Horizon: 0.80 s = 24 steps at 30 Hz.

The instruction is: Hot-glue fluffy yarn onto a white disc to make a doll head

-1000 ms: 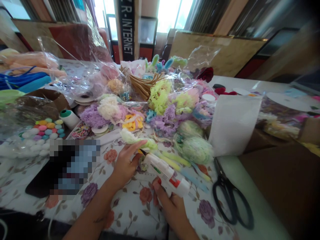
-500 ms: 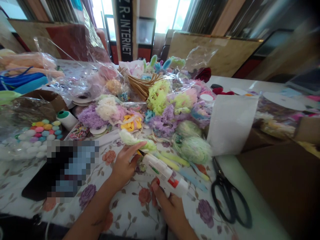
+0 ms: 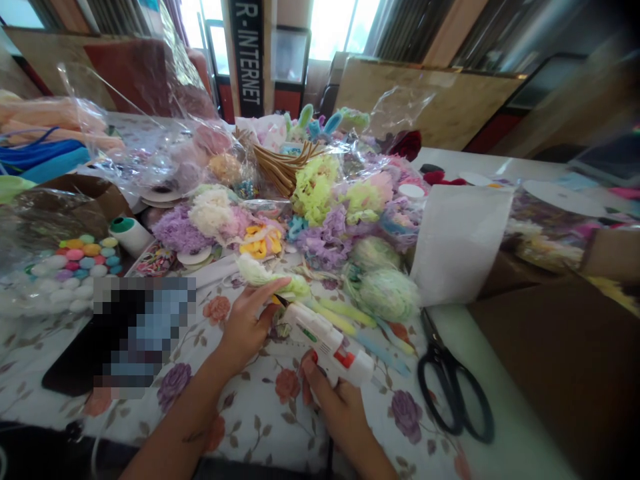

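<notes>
My right hand (image 3: pixel 336 400) is wrapped round the handle of a white hot glue gun (image 3: pixel 316 335), thumb at its red trigger. The gun's dark nozzle points up and left, close to the fingertips of my left hand (image 3: pixel 250 320). A cream and pale green bundle of yarn (image 3: pixel 295 285) is pinched by my left hand, whose fingers hide part of it. Just right of it, yellow and blue fuzzy strips (image 3: pixel 345 320) lie on the floral tablecloth (image 3: pixel 250 407), passing behind the glue gun.
Black-handled scissors (image 3: pixel 453 387) lie to the right, beside a brown box (image 3: pixel 555 360). A blurred-out phone (image 3: pixel 75 347) rests at left. Behind are pale green yarn balls (image 3: pixel 385 283), a thread cone (image 3: pixel 131 233), a bag of coloured pompoms (image 3: pixel 85 267) and heaped craft yarn.
The whole view has shifted slightly, with everything sitting a little higher and further left. Both hands keep the same hold, and the glue gun stays by the yarn.
</notes>
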{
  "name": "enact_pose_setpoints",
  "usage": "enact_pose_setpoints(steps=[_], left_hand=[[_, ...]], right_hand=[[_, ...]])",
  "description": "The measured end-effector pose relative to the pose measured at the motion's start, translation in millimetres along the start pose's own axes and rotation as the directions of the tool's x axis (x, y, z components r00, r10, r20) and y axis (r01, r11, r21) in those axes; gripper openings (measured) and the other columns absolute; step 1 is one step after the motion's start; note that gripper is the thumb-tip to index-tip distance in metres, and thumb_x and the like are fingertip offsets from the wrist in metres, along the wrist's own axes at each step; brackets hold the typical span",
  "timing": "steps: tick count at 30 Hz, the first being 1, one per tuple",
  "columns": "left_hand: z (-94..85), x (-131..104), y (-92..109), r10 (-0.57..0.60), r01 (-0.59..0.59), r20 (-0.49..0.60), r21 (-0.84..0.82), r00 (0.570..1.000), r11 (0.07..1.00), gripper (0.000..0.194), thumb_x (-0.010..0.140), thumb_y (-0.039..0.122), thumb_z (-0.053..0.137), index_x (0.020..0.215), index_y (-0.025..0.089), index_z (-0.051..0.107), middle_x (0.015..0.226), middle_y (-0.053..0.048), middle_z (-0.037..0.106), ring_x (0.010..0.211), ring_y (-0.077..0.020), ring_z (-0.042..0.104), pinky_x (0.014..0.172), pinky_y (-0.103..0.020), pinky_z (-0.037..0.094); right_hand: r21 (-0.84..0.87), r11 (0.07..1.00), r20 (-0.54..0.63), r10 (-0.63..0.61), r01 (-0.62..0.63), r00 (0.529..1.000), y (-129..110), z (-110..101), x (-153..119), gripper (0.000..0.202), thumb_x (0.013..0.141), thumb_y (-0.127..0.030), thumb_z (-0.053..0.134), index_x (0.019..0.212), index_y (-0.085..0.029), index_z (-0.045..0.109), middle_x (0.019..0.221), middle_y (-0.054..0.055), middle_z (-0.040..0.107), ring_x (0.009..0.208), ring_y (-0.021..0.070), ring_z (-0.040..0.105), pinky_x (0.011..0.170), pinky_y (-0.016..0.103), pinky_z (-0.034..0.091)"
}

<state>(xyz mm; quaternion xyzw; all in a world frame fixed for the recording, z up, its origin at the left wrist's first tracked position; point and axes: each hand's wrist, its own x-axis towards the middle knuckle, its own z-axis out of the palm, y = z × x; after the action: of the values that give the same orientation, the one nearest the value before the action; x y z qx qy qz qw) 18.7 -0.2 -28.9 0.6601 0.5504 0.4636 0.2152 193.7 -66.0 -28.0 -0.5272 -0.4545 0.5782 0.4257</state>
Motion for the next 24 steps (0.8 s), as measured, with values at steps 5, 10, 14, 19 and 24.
enact_pose_setpoints(steps=[5, 10, 14, 19, 24], left_hand=[[-0.8, -1, -2, 0.015, -0.015, 0.014, 0.011, 1.0, 1.0, 0.039, 0.089, 0.021, 0.054, 0.126, 0.03, 0.064, 0.123, -0.001, 0.07, 0.111, -0.0196, 0.064, 0.095, -0.031, 0.052], [-1.6, -2, -1, -0.016, 0.016, 0.001, 0.017, 1.0, 1.0, 0.037, 0.089, 0.023, 0.056, 0.125, 0.029, 0.065, 0.124, -0.003, 0.069, 0.113, -0.021, 0.063, 0.096, -0.032, 0.052], [-2.8, -1, 0, -0.041, 0.041, -0.006, 0.013, 0.999, 0.999, 0.038, 0.089, 0.024, 0.057, 0.126, 0.028, 0.065, 0.125, -0.003, 0.068, 0.113, -0.0215, 0.063, 0.098, -0.033, 0.051], [-3.0, -1, -1, -0.012, 0.012, 0.004, -0.005, 1.0, 1.0, 0.038, 0.088, 0.021, 0.055, 0.125, 0.028, 0.065, 0.125, -0.003, 0.068, 0.115, -0.0207, 0.062, 0.101, -0.034, 0.049], [-3.3, -1, -1, 0.002, -0.002, -0.004, 0.015, 1.0, 1.0, 0.038, 0.089, 0.02, 0.056, 0.126, 0.028, 0.064, 0.126, -0.002, 0.068, 0.114, -0.02, 0.062, 0.1, -0.032, 0.049]], right_hand=[[-0.072, 0.997, 0.078, 0.002, 0.004, 0.997, 21, -8, 4, 0.05, 0.085, -0.059, 0.057, 0.056, -0.019, 0.054, 0.046, -0.001, 0.049, 0.046, 0.0114, 0.043, 0.047, 0.026, 0.036], [-0.098, 0.995, 0.048, -0.011, 0.015, 0.999, 19, -8, 2, 0.051, 0.086, -0.06, 0.056, 0.055, -0.02, 0.052, 0.046, -0.001, 0.047, 0.047, 0.0116, 0.043, 0.049, 0.026, 0.037], [-0.1, 0.995, 0.013, -0.006, 0.007, 1.0, 9, -3, -2, 0.049, 0.085, -0.059, 0.057, 0.057, -0.02, 0.053, 0.047, -0.002, 0.048, 0.047, 0.0115, 0.042, 0.049, 0.027, 0.035], [-0.094, 0.995, 0.007, -0.012, 0.013, 1.0, 4, -2, -3, 0.043, 0.084, -0.059, 0.058, 0.066, -0.02, 0.056, 0.048, -0.003, 0.051, 0.047, 0.0122, 0.043, 0.049, 0.027, 0.035], [-0.112, 0.993, 0.01, -0.026, 0.027, 1.0, 6, -3, -3, 0.046, 0.085, -0.06, 0.057, 0.062, -0.02, 0.055, 0.048, -0.002, 0.05, 0.047, 0.0117, 0.043, 0.049, 0.026, 0.036]])
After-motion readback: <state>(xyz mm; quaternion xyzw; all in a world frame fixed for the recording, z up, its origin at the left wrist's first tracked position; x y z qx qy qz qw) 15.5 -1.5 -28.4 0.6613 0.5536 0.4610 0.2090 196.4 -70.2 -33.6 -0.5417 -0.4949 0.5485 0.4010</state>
